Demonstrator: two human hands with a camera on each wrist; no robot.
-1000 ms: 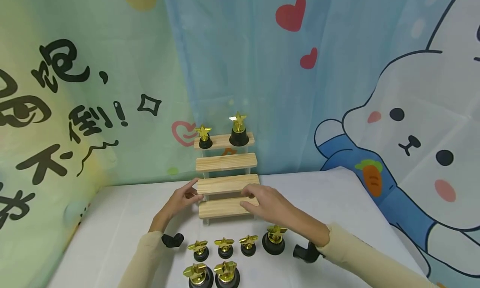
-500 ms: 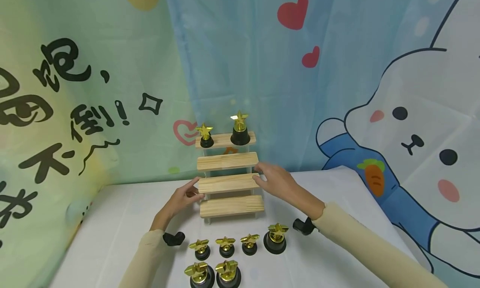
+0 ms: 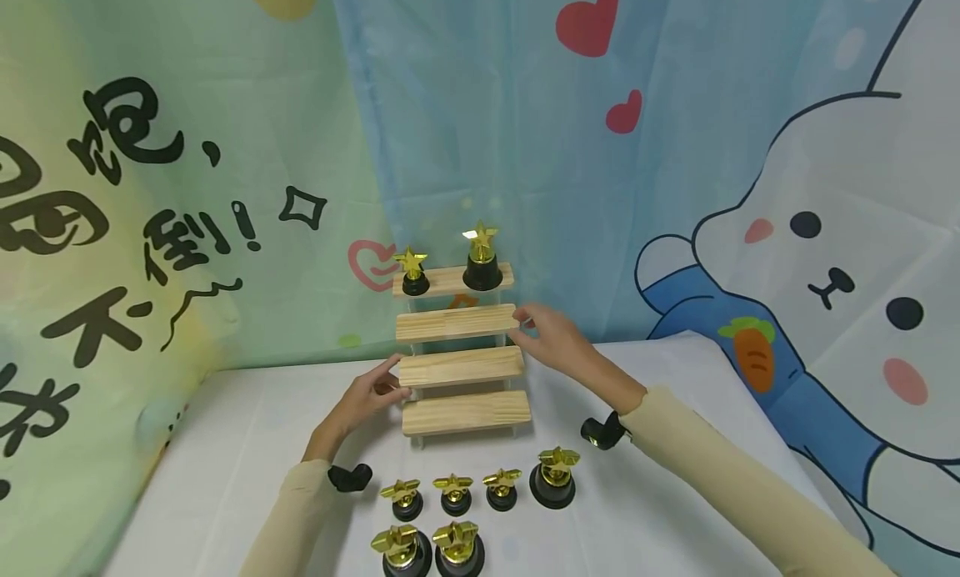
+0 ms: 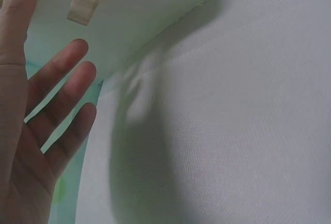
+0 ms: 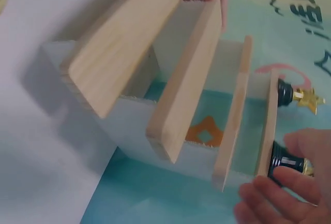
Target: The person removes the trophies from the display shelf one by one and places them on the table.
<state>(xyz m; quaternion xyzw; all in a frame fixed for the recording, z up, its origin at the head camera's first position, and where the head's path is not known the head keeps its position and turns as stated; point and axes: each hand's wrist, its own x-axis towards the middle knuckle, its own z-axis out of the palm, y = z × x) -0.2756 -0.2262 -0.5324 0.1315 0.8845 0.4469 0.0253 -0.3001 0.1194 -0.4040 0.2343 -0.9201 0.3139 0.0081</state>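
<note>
A four-tier wooden display stand (image 3: 462, 369) with pale side panels stands on the table. On its top plank are a small gold star trophy (image 3: 412, 272) and a larger star trophy (image 3: 482, 258), both on black bases. My left hand (image 3: 365, 399) is at the stand's left side, by the second-lowest plank; the left wrist view shows several fingers (image 4: 59, 74) spread loosely. At the right end of the second-highest plank is my right hand (image 3: 551, 337), fingers bent loosely around nothing. In the right wrist view, that hand (image 5: 289, 193) partly covers the larger trophy (image 5: 284, 163).
In front of the stand, several star trophies (image 3: 455, 495) stand in two rows on the white tabletop (image 3: 660, 477). The rightmost trophy (image 3: 553, 479) of the farther row is the largest there. Behind hangs a printed curtain (image 3: 480, 143).
My right hand has risen from the lower planks, along the stand's right side, to the second-highest plank. The left hand keeps its place. All the trophies stand as before.
</note>
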